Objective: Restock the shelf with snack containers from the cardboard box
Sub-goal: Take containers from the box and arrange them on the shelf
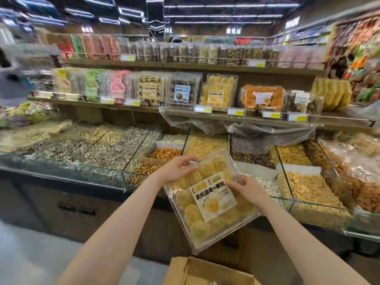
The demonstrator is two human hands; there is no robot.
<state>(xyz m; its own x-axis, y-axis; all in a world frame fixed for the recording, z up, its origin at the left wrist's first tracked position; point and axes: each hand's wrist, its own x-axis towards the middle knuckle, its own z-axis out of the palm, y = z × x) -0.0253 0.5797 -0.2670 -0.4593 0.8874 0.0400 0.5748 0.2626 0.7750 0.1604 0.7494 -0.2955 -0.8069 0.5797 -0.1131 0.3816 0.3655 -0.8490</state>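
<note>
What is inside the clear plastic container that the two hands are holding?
The clear container holds round yellow cookies in rows. A white and yellow label on the lid covers the middle ones, and the left hand and right hand hide some at the edges.

Container [209,199] above cardboard box [205,272], before bins [207,144]; shelf [236,116] behind, apparently.

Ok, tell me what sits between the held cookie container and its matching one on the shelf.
Head view: glass bulk bins of nuts and grains lie between the held cookie container and the shelf container.
</note>
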